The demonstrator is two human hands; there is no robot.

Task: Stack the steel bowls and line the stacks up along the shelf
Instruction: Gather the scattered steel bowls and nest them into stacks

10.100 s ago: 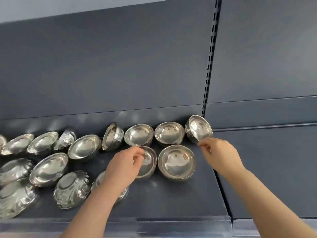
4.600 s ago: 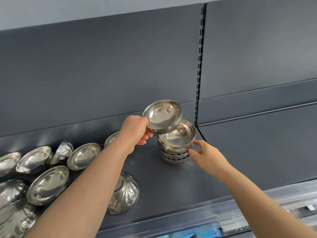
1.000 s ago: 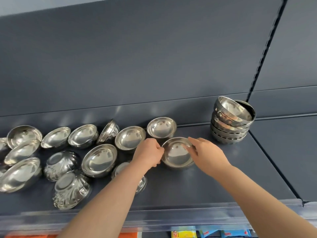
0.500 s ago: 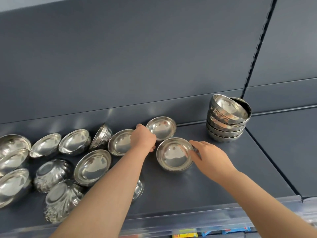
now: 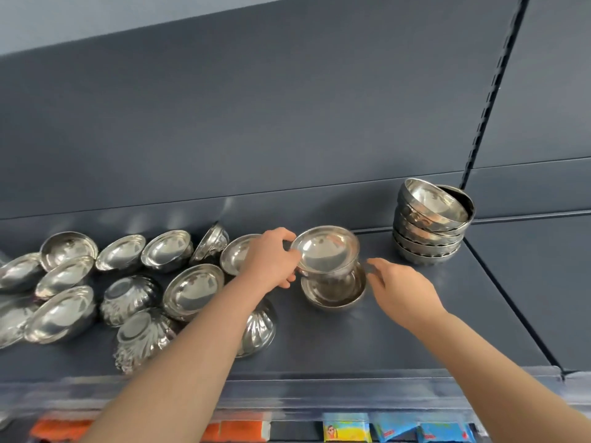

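My left hand point(image 5: 271, 259) grips a small steel bowl point(image 5: 324, 249) by its left rim and holds it just above a second steel bowl point(image 5: 334, 294) that stands on the dark shelf point(image 5: 415, 321). My right hand point(image 5: 399, 287) hovers at the right of that lower bowl with its fingers spread, touching or nearly touching its rim. A stack of several steel bowls point(image 5: 431, 225) stands at the back right by the upright. Several loose bowls point(image 5: 192, 289) lie scattered over the shelf's left half, some fluted and upside down point(image 5: 140, 337).
A slotted upright point(image 5: 486, 100) divides this bay from the one to the right. A clear plastic rail point(image 5: 319, 391) runs along the shelf's front edge. Coloured packets point(image 5: 345, 430) show on the shelf below.
My left hand has taken the bowl from the back row, lifted it and carried it right, over the bowl by my right hand. My right hand stays beside that lower bowl.
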